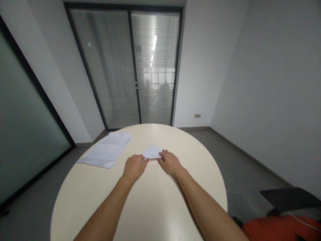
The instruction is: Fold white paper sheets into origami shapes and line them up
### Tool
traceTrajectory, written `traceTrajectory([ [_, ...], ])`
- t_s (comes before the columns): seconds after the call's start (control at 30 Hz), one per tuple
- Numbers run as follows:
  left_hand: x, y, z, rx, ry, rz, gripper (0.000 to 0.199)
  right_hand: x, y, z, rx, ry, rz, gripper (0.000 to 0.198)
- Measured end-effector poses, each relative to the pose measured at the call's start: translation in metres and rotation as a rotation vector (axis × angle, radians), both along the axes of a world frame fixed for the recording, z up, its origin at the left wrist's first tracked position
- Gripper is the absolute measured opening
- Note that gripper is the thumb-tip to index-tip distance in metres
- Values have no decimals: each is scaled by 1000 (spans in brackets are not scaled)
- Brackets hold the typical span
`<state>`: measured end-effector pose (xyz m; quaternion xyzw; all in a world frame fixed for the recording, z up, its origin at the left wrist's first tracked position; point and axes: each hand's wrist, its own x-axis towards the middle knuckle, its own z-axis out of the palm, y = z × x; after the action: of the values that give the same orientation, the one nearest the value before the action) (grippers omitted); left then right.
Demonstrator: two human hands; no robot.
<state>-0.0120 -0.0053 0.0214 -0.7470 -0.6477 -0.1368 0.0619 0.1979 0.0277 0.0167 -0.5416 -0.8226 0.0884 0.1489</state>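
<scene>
A small sheet of white paper folded into a triangle (151,152) lies on the round cream table (152,207), its point facing away from me. My left hand (134,166) pinches its left corner, thumb along the near edge. At the right corner, my right hand (170,161) grips it the same way, fingers curled over the top and thumb at the front edge. Both hands rest low, close to the tabletop. To the left of my left hand lies a stack of creased white paper sheets (107,149).
A red chair seat (281,229) with a black armrest (291,199) stands at the lower right. A thin white cable (234,192) runs across the floor there. Behind the table are glass panels with blinds (112,67) and a wall socket (197,115).
</scene>
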Motion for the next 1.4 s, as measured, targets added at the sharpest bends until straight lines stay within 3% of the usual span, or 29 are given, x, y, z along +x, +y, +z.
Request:
traceTrajectory([
  [0.27,-1,0,3,-11,35,93,53,0,0,8,20,12,-129,37],
  [0.57,-4,2,2,-56,37,110,34,3,1,9,26,-10,-211,35],
  [0.9,-8,4,0,-69,7,98,25,8,6,3,13,44,-233,33],
  [1.4,-6,2,2,-86,-26,97,34,8,11,-5,40,104,-263,44],
])
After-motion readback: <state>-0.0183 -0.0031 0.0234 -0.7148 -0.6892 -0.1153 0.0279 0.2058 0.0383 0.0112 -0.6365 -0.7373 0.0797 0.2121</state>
